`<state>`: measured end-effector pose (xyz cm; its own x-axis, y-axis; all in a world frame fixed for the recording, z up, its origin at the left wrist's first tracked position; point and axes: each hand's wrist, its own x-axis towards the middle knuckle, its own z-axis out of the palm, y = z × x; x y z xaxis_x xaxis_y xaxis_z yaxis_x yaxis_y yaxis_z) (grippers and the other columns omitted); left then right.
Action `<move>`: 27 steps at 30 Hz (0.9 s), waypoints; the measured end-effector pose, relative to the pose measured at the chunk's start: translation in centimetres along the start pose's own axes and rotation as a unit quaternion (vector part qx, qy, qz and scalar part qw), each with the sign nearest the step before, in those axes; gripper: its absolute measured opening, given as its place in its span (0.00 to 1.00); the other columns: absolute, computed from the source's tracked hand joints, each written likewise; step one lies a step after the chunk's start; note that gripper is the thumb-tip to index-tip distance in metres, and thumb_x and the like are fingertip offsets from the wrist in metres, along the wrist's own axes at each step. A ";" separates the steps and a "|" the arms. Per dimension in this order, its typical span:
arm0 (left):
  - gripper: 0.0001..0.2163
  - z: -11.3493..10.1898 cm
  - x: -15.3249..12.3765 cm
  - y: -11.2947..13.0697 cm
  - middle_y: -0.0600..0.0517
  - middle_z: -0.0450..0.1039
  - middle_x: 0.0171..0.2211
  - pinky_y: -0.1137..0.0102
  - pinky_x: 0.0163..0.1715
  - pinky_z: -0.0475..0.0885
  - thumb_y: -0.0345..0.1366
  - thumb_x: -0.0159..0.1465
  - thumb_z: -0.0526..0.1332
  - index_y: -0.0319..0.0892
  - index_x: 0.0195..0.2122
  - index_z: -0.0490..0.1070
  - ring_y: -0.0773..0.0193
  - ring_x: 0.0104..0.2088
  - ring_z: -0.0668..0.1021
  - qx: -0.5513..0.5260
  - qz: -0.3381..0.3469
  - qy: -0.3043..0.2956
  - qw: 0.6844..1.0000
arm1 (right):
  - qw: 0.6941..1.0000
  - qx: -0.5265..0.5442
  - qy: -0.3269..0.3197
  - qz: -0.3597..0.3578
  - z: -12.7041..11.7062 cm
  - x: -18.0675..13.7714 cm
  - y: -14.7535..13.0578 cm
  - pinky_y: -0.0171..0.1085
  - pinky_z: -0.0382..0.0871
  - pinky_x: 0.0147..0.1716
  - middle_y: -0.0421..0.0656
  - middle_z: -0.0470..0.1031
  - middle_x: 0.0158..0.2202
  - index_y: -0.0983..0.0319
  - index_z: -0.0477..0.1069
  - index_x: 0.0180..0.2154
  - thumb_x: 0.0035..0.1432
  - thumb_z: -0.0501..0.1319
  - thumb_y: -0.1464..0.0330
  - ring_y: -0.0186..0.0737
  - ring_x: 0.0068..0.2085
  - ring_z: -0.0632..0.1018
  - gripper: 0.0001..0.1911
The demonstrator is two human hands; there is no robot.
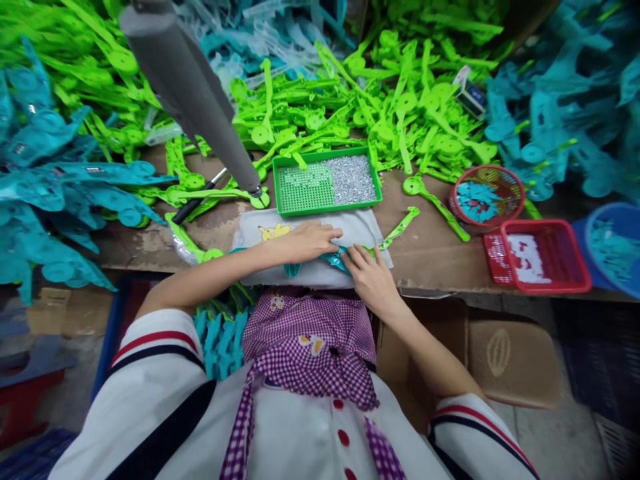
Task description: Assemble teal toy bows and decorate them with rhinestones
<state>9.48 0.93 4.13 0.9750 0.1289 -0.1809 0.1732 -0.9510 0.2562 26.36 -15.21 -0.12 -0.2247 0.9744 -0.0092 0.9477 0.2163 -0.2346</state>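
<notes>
A teal plastic part (338,260) lies on a grey cloth (249,230) at the front of the bench, largely covered by my fingers. My left hand (306,241) grips it from the left, its fingers curled over the top. From the right, my right hand (371,275) holds the same part with bent fingers. Just beyond my right fingertips, a lime-green plastic arm (400,227) sticks out to the upper right; whether it is joined to the teal part I cannot tell.
Behind the cloth sits a green tray (327,209) of small metal pieces. A grey tool like an electric screwdriver (195,87) hangs at left. Lime-green parts (310,100) and teal parts (550,113) are heaped behind. Baskets, including a red one (555,287), stand right.
</notes>
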 end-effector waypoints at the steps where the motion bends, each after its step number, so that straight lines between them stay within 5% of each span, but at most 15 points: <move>1: 0.13 0.2 -0.4 0.4 0.44 0.73 0.53 0.64 0.44 0.65 0.29 0.69 0.54 0.46 0.47 0.77 0.57 0.46 0.74 0.004 -0.012 0.014 1.000 | 1.000 0.001 0.001 -0.003 0.1 -0.1 0.1 0.62 0.56 0.65 0.54 0.70 0.63 0.62 0.67 0.63 0.64 0.47 0.78 0.54 0.66 0.66 0.28; 6: 0.19 1.3 -4.3 2.9 0.43 0.61 0.66 0.55 0.58 0.65 0.29 0.70 0.54 0.50 0.60 0.69 0.51 0.62 0.68 -0.050 -0.129 0.178 0.974 | 1.000 0.007 0.019 0.008 0.5 -0.4 0.1 0.60 0.56 0.66 0.53 0.70 0.63 0.62 0.67 0.62 0.64 0.46 0.79 0.52 0.65 0.68 0.28; 9: 0.16 2.4 -7.6 4.3 0.44 0.63 0.63 0.54 0.60 0.67 0.35 0.71 0.56 0.50 0.59 0.70 0.54 0.63 0.68 -0.132 -0.233 0.323 0.908 | 0.999 0.012 0.042 0.032 0.6 0.0 -0.4 0.61 0.57 0.65 0.55 0.73 0.60 0.64 0.72 0.57 0.65 0.47 0.78 0.53 0.65 0.68 0.24; 12: 0.12 2.9 -9.3 4.4 0.46 0.69 0.57 0.54 0.59 0.70 0.37 0.71 0.56 0.49 0.54 0.73 0.56 0.58 0.73 -0.165 -0.318 0.401 0.843 | 0.997 0.016 0.072 0.035 0.5 0.7 -0.6 0.65 0.54 0.65 0.54 0.75 0.56 0.62 0.75 0.50 0.66 0.48 0.77 0.54 0.66 0.68 0.20; 20: 0.13 -2.1 -5.1 -1.0 0.50 0.78 0.45 0.66 0.46 0.74 0.37 0.74 0.51 0.45 0.48 0.76 0.62 0.45 0.78 -0.192 -0.354 0.500 0.767 | 0.994 0.012 0.107 -0.012 1.0 1.7 0.1 0.60 0.59 0.64 0.53 0.78 0.51 0.63 0.77 0.43 0.66 0.50 0.76 0.52 0.63 0.71 0.17; 22: 0.14 -2.7 -4.0 -1.0 0.50 0.79 0.41 0.66 0.42 0.73 0.40 0.74 0.51 0.44 0.46 0.76 0.63 0.40 0.79 -0.196 -0.353 0.477 0.781 | 0.993 0.003 0.115 -0.018 1.1 1.6 0.1 0.59 0.60 0.64 0.52 0.78 0.51 0.62 0.77 0.43 0.66 0.50 0.75 0.52 0.63 0.71 0.17; 27: 0.19 -0.4 -2.5 0.9 0.40 0.80 0.36 0.57 0.41 0.69 0.46 0.72 0.55 0.37 0.37 0.78 0.52 0.38 0.79 -0.107 -0.428 0.227 0.868 | 0.992 0.013 0.120 -0.018 1.6 1.4 0.3 0.57 0.62 0.63 0.52 0.78 0.52 0.63 0.76 0.46 0.66 0.50 0.75 0.51 0.62 0.72 0.17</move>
<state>7.25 -0.17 5.20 0.4231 0.9060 -0.0112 0.8353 -0.3852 0.3924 25.95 -13.86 -1.80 -0.1949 0.9531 0.2315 0.9330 0.2530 -0.2559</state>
